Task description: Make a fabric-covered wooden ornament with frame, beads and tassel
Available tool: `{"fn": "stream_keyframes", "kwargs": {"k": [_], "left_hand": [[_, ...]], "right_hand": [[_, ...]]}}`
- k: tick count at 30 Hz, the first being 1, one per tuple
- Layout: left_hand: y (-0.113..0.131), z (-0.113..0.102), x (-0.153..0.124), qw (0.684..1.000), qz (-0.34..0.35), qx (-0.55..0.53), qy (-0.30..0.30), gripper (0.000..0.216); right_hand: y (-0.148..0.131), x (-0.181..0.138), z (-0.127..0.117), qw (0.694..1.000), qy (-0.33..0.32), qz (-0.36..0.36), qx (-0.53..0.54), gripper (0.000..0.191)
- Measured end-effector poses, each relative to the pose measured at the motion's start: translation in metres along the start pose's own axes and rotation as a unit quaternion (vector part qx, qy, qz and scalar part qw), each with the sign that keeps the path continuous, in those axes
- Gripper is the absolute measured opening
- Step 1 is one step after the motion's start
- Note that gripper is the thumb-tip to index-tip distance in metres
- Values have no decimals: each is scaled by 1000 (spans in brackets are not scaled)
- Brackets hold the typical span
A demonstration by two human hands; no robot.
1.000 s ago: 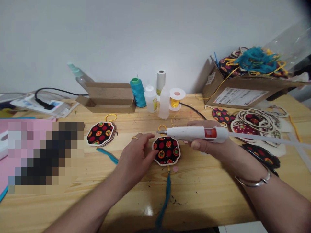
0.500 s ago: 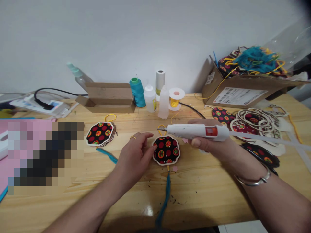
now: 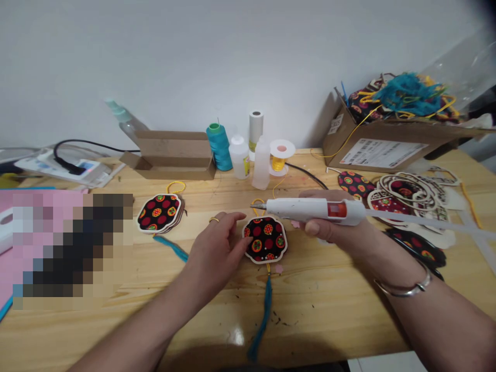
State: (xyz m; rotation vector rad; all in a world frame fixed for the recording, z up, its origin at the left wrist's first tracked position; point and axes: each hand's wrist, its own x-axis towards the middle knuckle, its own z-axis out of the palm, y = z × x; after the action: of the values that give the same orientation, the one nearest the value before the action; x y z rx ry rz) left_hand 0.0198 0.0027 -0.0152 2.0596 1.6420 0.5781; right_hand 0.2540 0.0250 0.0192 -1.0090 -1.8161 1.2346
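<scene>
My right hand (image 3: 333,219) is wrapped round a white hot glue gun (image 3: 298,209) with an orange trigger part and a clear glue stick (image 3: 403,217) out of its back. Its metal nozzle points left, just above the upper edge of a scalloped pendant (image 3: 265,240) with a dark patterned face, pale rim and small whitish dots. The pendant lies flat, with a yellow loop above and a teal tassel (image 3: 266,310) below. My left hand (image 3: 217,240), with a ring, has its thumb tip on the pendant's left edge and its fingers apart. A similar stack of pendants (image 3: 158,213) lies further left.
Behind stand an open cardboard box (image 3: 174,168), teal thread (image 3: 219,147), bottles (image 3: 261,165) and a yellow cord spool (image 3: 278,163). A full carton (image 3: 360,150) stands back right, with loose pieces (image 3: 406,199) before it. A blurred patch (image 3: 65,253) covers the left.
Almost nothing differs. My left hand and the pendant have shifted very slightly; the glue gun stays in place above the pendant's upper edge.
</scene>
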Motion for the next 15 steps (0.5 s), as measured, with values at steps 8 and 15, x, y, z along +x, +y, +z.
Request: {"fn": "stream_keyframes", "kwargs": {"k": [8, 15], "left_hand": [[0, 1, -1, 1000, 11, 4, 17, 28], [3, 0, -1, 992, 95, -48, 68, 12]], "right_hand": [[-4, -1, 1, 1000, 9, 13, 4, 42], [-1, 0, 0, 999, 28, 23, 5, 40]]}}
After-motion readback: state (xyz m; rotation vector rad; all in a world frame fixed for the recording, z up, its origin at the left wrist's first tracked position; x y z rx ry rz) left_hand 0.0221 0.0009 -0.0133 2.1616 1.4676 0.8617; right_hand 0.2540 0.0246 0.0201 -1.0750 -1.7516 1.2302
